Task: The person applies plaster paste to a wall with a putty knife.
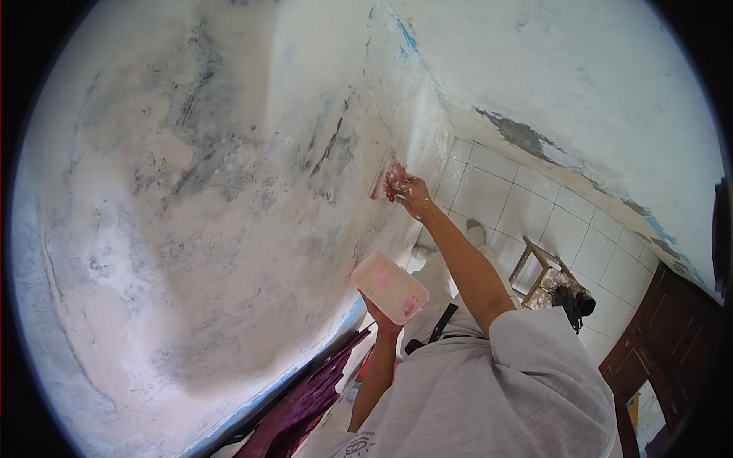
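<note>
My right hand (412, 197) is stretched out to the wall, fingers closed round a red putty scraper (391, 175) smeared with whitish filler. The scraper's blade is at the patchy wall (252, 229), close to the corner; I cannot tell whether it touches. Lower down, my left hand (382, 316) holds a shallow rectangular plastic tub (389, 288) from beneath. The tub is pale pinkish white, with pink patches at one end. Most of the left fingers are hidden under it. Dark stains and smoothed pale filler cover the wall.
Another wall (580, 84) with peeling paint meets this one at the corner. A wooden stool (544, 267) with dark things on it stands on the white tiled floor (477, 195) to my right. Purple cloth (305, 416) lies along the wall at lower left. A brown wooden door (672, 328) is at far right.
</note>
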Tool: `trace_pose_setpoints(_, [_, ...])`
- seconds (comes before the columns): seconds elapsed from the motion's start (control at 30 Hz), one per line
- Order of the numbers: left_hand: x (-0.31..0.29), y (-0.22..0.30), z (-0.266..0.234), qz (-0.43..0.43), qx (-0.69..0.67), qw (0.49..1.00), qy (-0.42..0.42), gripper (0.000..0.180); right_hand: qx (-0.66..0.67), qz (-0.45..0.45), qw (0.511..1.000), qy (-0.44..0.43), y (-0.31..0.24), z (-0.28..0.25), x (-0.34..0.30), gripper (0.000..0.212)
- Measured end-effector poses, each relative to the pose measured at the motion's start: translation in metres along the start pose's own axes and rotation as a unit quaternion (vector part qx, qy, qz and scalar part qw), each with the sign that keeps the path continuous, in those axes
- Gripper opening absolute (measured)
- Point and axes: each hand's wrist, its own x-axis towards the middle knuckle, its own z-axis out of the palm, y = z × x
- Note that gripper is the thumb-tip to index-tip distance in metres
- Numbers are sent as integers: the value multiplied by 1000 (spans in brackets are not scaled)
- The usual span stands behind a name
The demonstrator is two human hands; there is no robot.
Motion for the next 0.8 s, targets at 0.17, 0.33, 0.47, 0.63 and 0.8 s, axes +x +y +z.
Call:
trace_pose_setpoints(0.17, [5,-9,17,-23,1,1000,-20,71,-252,37,958,130,2,-100,9,34])
trace_pose_setpoints(0.33, [0,-1,-13,4,-23,1000,14,72,-45,13,998,30,-9,-43,-32,31])
trace_pose_setpoints(0.47, [2,-8,-3,3,-1,1000,2,72,8,27,995,-90,-12,-16,-11,30])
trace_pose_setpoints(0.63, [2,-7,-1,7,-25,1000,-9,72,-36,100,994,-20,4,-48,5,26])
trace_pose_setpoints(0.8, [-6,1,1,-4,-1,1000,-16,72,-441,1,887,135,-14,-62,-45,29])
